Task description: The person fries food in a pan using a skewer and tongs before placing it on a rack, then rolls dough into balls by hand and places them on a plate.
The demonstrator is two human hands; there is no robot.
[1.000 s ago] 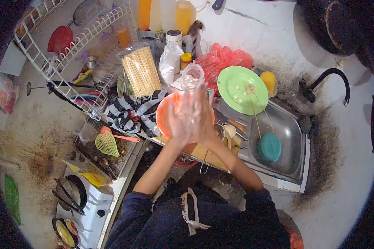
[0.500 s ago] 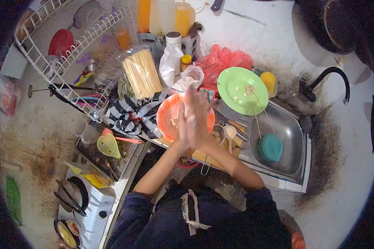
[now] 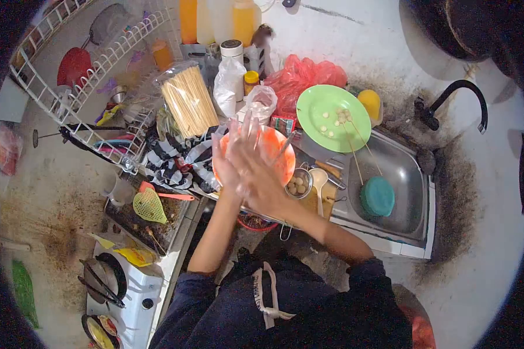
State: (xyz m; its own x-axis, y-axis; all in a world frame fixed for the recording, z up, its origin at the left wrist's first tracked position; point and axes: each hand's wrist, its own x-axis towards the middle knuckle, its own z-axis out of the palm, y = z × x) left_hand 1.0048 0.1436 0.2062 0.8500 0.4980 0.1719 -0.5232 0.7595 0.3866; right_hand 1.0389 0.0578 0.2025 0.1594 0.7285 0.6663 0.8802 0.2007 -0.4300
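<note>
My left hand (image 3: 225, 161) and my right hand (image 3: 256, 177) are laid palm to palm above an orange bowl (image 3: 286, 152), fingers stretched out. The right hand lies across the left and covers much of it. Whatever may be between the palms is hidden. A spoon-like handle (image 3: 286, 142) leans in the bowl. Right of the hands are a small strainer (image 3: 300, 185) with several pale balls and a cream ladle (image 3: 319, 181). Beyond them, a green plate (image 3: 314, 107) holds several small balls, some on skewers (image 3: 355, 154).
A steel sink (image 3: 410, 180) with a teal container (image 3: 378, 196) and black faucet (image 3: 463, 87) is at right. Wooden skewers (image 3: 189, 102), a white bottle (image 3: 232, 52) and a red plastic bag (image 3: 305, 75) stand behind the bowl. A stove (image 3: 137, 291) is at lower left.
My hands have shifted left and turned against each other, with the right now crossing over the left. The strainer and the handle in the bowl are more exposed. The view has shifted slightly.
</note>
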